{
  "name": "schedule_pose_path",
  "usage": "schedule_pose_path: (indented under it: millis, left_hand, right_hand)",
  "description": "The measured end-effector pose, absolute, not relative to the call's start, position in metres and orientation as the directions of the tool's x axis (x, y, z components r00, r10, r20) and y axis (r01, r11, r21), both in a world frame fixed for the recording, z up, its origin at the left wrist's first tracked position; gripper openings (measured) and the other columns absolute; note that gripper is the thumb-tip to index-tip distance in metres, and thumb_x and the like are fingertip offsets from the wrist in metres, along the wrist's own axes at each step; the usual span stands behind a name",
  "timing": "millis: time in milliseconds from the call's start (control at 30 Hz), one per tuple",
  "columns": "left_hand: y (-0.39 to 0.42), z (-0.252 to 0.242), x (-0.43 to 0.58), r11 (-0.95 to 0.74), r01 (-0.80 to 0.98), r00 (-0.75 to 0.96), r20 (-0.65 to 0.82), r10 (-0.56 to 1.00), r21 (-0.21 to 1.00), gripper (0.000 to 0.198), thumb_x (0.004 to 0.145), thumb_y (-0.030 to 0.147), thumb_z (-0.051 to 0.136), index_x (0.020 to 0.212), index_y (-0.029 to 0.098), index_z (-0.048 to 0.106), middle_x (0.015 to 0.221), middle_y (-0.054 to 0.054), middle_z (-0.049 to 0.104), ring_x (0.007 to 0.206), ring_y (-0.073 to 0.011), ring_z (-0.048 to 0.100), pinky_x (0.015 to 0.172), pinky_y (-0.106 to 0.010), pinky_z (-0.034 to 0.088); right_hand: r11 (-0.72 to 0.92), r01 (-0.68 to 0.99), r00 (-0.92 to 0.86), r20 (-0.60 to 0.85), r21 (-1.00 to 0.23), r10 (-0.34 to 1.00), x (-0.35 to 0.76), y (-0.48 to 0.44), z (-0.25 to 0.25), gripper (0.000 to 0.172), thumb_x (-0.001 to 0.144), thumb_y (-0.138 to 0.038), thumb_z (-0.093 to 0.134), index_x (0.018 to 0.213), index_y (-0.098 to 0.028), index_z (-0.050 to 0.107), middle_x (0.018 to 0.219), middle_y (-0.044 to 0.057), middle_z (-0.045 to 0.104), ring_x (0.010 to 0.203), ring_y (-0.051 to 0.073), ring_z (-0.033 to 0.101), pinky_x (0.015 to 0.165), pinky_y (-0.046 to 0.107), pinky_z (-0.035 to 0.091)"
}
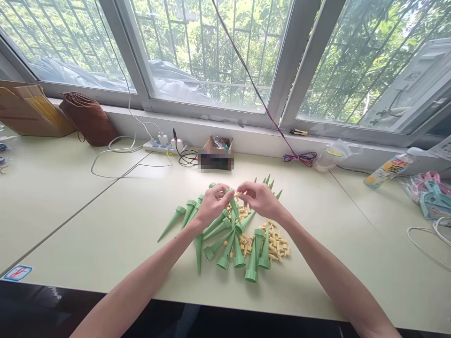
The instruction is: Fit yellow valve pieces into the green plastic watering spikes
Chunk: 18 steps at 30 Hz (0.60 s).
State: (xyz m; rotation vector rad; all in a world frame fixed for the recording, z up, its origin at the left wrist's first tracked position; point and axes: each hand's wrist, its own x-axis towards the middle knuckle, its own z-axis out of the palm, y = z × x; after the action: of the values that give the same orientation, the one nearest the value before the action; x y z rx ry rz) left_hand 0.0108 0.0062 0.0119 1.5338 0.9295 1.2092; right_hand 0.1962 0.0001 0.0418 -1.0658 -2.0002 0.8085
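Mid-frame, a tapering, ribbed-capped green spike [234,206] gripped by the left hand [213,205], yellow piece [237,195] by the right hand [260,198]

I see the spikes [227,253] and fittings [280,244] lying mingled on the table [105,225] around the lower centre of the frame, the left hand [213,204] and right hand [260,199] over them, the box [218,162] and power strip [158,149] behind, carton [31,110] and pouch [88,117] at upper left, bottle [389,168] at right, window [211,47] along the top.

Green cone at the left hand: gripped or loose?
Gripped: the left hand pinches the green cone near its wide end, with the narrow end sticking out below.
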Motion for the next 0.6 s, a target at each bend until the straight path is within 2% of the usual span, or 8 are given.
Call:
schedule_pose_path:
  millis: [233, 400, 600]
  left_hand:
    - [0.0049, 0.0099, 0.0093, -0.211, -0.015, 0.251, 0.208, 0.945, 0.977, 0.029, 0.084, 0.043, 0.067, 0.082, 0.014, 0.065, 0.083, -0.002, 0.054, 0.053, -0.0061, 0.046, 0.044, -0.02, 0.035]
    - [0.0041, 0.0113, 0.01, -0.182, -0.051, 0.25, 0.189, 0.95, 0.982, 0.029, 0.082, 0.043, 0.068, 0.079, 0.014, 0.065, 0.084, -0.003, 0.056, 0.052, -0.0061, 0.045, 0.044, -0.021, 0.033]
    - [0.0024, 0.0157, 0.0114, -0.145, -0.06, 0.245, 0.155, 0.957, 0.988, 0.031, 0.08, 0.044, 0.07, 0.079, 0.014, 0.063, 0.07, -0.001, 0.055, 0.047, -0.0055, 0.039, 0.041, -0.02, 0.025]
  right_hand:
    - [0.47, 0.393, -0.415, 0.304, -0.79, 0.858, 0.1983, 0.0022, 0.0398, 0.006, 0.088, -0.022, 0.062, 0.091, -0.018, 0.064, 0.069, -0.001, 0.065, 0.054, 0.01, 0.061, 0.054, 0.022, 0.048]
    - [0.465, 0.36, -0.423, 0.303, -0.809, 0.854, 0.1986, 0.0027, 0.0389, 0.006, 0.087, -0.023, 0.061, 0.09, -0.019, 0.064, 0.071, 0.0, 0.065, 0.056, 0.012, 0.063, 0.054, 0.023, 0.048]
    - [0.454, 0.335, -0.425, 0.297, -0.825, 0.855, 0.1985, 0.0022, 0.0401, 0.007, 0.088, -0.024, 0.06, 0.088, -0.019, 0.064, 0.07, 0.0, 0.064, 0.057, 0.012, 0.062, 0.053, 0.022, 0.049]
